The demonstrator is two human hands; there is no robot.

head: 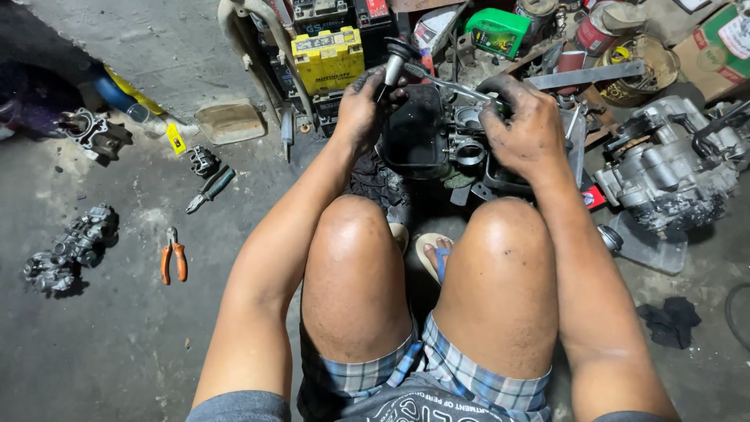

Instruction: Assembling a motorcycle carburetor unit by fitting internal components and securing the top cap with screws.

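Gripped tight: your left hand point(361, 105) closes around a ratchet handle point(393, 66); its shaft runs right. Your right hand point(528, 129) clamps the carburetor point(467, 139) over a black tray point(412, 137), beyond your knees. Orange pliers point(173, 255) lie well left on the concrete floor point(117, 344).

The right hand point(531, 129) covers the upper part of the carburetor point(467, 141), so its grip on that part cannot be judged. The tool handle point(394, 66) is partly hidden inside the left hand point(366, 101). The engine point(672, 168) is cut by the right edge. The items on the shelf point(562, 31) are cropped at the top edge.
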